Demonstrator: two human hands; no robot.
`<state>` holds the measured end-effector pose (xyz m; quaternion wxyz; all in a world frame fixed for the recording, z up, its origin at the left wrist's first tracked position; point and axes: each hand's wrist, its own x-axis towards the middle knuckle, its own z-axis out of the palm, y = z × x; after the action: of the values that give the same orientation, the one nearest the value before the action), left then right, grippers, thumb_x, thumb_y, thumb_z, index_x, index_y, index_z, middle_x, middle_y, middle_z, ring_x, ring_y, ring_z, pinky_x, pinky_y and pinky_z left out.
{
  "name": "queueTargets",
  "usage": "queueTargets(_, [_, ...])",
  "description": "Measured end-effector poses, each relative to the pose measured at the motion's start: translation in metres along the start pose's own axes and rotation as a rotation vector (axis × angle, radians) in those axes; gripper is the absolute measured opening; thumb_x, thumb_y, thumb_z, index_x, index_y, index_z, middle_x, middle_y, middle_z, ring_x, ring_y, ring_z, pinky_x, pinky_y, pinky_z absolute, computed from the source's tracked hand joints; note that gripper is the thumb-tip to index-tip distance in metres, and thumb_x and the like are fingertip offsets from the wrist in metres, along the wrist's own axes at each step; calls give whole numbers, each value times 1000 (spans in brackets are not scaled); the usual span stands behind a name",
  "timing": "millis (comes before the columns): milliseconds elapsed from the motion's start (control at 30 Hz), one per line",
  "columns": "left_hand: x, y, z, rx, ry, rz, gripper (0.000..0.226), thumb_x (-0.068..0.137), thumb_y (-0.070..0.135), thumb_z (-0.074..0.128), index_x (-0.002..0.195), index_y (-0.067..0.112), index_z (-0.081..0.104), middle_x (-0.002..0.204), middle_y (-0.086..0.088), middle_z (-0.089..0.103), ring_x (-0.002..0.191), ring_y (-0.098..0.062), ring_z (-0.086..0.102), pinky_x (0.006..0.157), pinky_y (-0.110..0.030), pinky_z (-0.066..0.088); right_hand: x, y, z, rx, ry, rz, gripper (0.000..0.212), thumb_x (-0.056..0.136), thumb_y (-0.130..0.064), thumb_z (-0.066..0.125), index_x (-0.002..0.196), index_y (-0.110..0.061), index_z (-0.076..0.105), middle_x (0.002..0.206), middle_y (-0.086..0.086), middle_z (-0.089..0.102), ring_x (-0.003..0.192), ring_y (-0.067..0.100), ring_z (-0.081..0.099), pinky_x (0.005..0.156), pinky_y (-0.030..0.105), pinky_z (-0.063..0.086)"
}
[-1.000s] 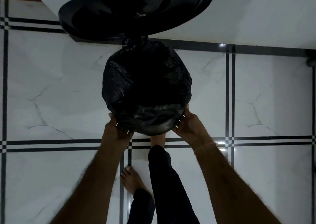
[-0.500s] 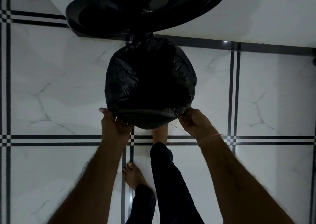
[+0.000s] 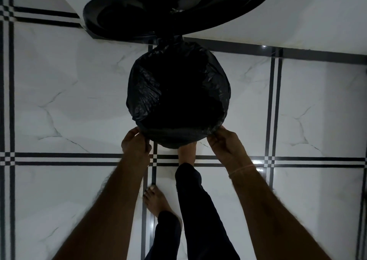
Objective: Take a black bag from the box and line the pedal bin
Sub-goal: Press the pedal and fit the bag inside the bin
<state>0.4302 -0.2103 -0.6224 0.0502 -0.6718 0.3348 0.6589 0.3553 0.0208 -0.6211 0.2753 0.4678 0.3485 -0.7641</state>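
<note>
The black bag (image 3: pixel 147 93) is draped over the round mouth of the pedal bin, covering the rim all the way around; the bin's body is hidden under it. The bin's black lid (image 3: pixel 174 9) stands raised behind it. My left hand (image 3: pixel 135 142) pinches the bag's edge at the near left of the rim. At the near right, my right hand (image 3: pixel 224 142) grips the same edge. My right foot (image 3: pixel 186 152) reaches under the front of the bin, where the pedal is hidden.
White marble floor tiles (image 3: pixel 59 101) with black double stripes surround the bin. A white wall (image 3: pixel 297 11) rises right behind the lid. My left foot (image 3: pixel 156 202) stands on the floor nearer to me.
Both hands have slid down and outward along the near rim, and the bag's edge now sits lower over the bin's front. The view has shifted slightly.
</note>
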Motion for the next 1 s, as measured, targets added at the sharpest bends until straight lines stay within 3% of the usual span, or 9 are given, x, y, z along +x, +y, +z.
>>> queueTargets(67, [-2,1,3,-2,24,14,24,96,-5,58,97,16,69,77,-5,63,63,-14,50,55,-24,43,-7,-1,2,-14,-12,30,24,103,-13,49,111,1,68,106,18,74,100,29,73,91,39,61])
queueTargets(167, [-3,7,9,-58,73,-7,21,98,-3,57,101,15,68,85,-2,66,71,-13,60,57,-22,55,-12,-4,4,-91,23,96,55,101,-49,51,126,-2,64,120,16,72,120,30,65,99,43,55])
queueTargets(233, [-2,13,11,-85,17,-31,19,102,2,53,98,15,65,91,-2,66,81,-13,63,54,-21,58,-12,-8,6,-87,25,96,60,99,-53,53,127,-1,63,120,16,73,123,30,63,97,42,58])
queueTargets(367, [-5,25,6,-183,-75,-32,22,99,1,58,117,9,68,102,-7,73,90,-20,70,62,-26,63,-9,-21,14,-84,-1,12,59,101,-49,52,130,1,62,112,16,75,110,28,70,94,36,60])
queueTargets(467, [-10,35,3,-125,-90,32,17,102,6,53,102,13,69,96,-3,72,94,-20,70,64,-22,62,-1,-32,17,-230,-5,-95,60,100,-52,53,138,-6,60,126,15,71,123,29,65,105,41,53])
queueTargets(567, [-15,41,5,-121,-90,95,19,103,31,59,98,16,70,102,-3,75,101,-20,73,79,-30,63,7,-45,22,-370,-27,-158,63,95,-55,59,141,-11,58,134,11,68,127,29,63,109,45,49])
queueTargets(733, [-9,48,8,-87,-37,59,22,94,39,71,103,18,73,114,-4,74,106,-21,72,88,-36,61,21,-54,32,-256,61,-106,49,96,-34,64,132,0,61,127,16,71,120,33,66,100,42,56])
queueTargets(900, [-6,46,11,52,66,162,22,100,26,67,79,20,63,78,4,61,65,-8,53,54,-19,44,28,-53,32,-353,207,-127,7,98,-5,61,98,-6,67,78,7,74,73,18,70,59,25,61])
queueTargets(1000, [-2,46,10,30,125,193,21,93,14,74,74,14,66,72,1,65,56,-11,52,43,-16,45,24,-55,32,-430,188,-223,22,97,5,53,86,-10,65,78,5,69,70,15,66,62,22,59])
